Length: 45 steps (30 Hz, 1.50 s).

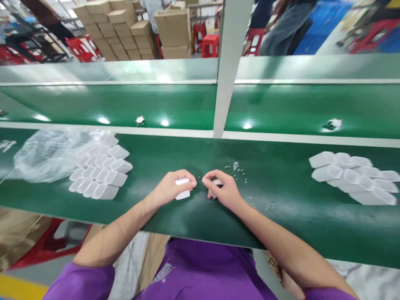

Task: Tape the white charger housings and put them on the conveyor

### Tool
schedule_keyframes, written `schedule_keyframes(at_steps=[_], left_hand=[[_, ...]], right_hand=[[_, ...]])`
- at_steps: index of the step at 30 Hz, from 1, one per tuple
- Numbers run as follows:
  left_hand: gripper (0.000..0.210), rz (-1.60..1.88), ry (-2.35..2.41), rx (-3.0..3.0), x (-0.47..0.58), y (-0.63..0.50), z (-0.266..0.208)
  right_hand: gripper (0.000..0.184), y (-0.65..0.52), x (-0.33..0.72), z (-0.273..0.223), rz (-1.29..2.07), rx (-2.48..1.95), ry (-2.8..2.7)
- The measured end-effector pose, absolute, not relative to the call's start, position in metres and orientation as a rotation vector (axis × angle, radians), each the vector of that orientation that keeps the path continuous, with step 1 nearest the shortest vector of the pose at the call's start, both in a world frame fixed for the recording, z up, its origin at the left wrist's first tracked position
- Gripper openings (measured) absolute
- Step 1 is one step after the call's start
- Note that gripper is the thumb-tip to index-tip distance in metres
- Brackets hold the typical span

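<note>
Near the middle of the green work surface, my left hand (170,186) is closed around a small white plastic case (183,194), thumb and index fingertip together at its right side. My right hand (227,192) faces it, a short gap away. Its thumb and index finger pinch together, but whatever the tips hold is too small to make out. A small white and dark part (218,182) shows inside its curled fingers, partly hidden. Just beyond the right hand lies a scatter of tiny whitish pieces (236,166).
White hollow plastic housings (103,173) stand in rows at left beside a clear plastic bag (46,156). Another group of white housings (354,177) lies at right. A metal post (225,62) rises behind the table (193,221). Small white assemblies (140,120) rest on the green strip beyond.
</note>
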<state>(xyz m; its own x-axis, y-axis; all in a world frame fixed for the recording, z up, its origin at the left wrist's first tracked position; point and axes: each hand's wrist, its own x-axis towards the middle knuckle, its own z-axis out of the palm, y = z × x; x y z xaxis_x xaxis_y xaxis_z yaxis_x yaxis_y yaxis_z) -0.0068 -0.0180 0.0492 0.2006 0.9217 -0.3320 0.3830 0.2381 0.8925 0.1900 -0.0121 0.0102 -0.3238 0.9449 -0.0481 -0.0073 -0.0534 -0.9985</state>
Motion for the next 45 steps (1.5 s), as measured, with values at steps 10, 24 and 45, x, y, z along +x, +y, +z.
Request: schedule_keyframes(at_steps=[10,24,45], left_hand=[[0.031,0.765,1.034,0.791,0.040,0.012,0.030],[0.031,0.766,0.949,0.665,0.036,0.004,0.023],[0.034,0.813,1.045,0.752,0.035,0.001,0.028]], right_hand=[[0.010,-0.001,0.205,0.010,0.693,-1.022,-1.683],[0.010,-0.002,0.207,0.014,0.501,-0.973,-1.789],[0.020,0.000,0.208,0.013,0.374,-0.887,-1.850]])
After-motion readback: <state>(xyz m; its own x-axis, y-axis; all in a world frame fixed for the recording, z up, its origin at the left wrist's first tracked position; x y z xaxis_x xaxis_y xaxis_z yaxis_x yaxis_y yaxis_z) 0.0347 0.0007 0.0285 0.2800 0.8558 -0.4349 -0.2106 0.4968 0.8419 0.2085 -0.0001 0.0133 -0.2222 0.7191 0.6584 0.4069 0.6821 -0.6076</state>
